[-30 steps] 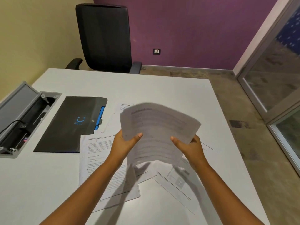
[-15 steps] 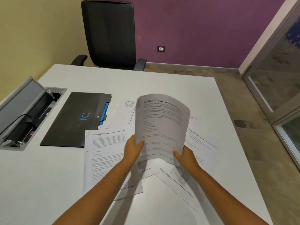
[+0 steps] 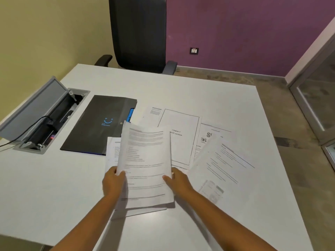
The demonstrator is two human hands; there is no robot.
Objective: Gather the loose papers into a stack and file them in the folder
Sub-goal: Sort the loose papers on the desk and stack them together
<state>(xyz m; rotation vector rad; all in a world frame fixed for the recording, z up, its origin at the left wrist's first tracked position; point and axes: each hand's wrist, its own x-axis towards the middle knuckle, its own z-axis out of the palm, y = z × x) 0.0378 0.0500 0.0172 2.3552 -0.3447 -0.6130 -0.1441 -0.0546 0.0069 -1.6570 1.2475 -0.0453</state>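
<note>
Now, both hands on the sheaf: left hand [image 3: 112,182] pinching its near-left edge, right hand [image 3: 178,181] pinching the right. Held papers [image 3: 146,160] light and floppy, far end curling, best gripped low at both sides. Underneath, one more sheet [image 3: 113,151] flat on the table [image 3: 199,91]. Right of that, loose sheets [image 3: 215,160] fanned, overlapping, slippery. Far left, black folder [image 3: 97,124] lying closed.

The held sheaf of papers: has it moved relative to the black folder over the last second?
Yes. The sheaf, gripped by left hand and right hand, has shifted left toward the black folder; its top corner now overlaps the folder's edge.
</note>
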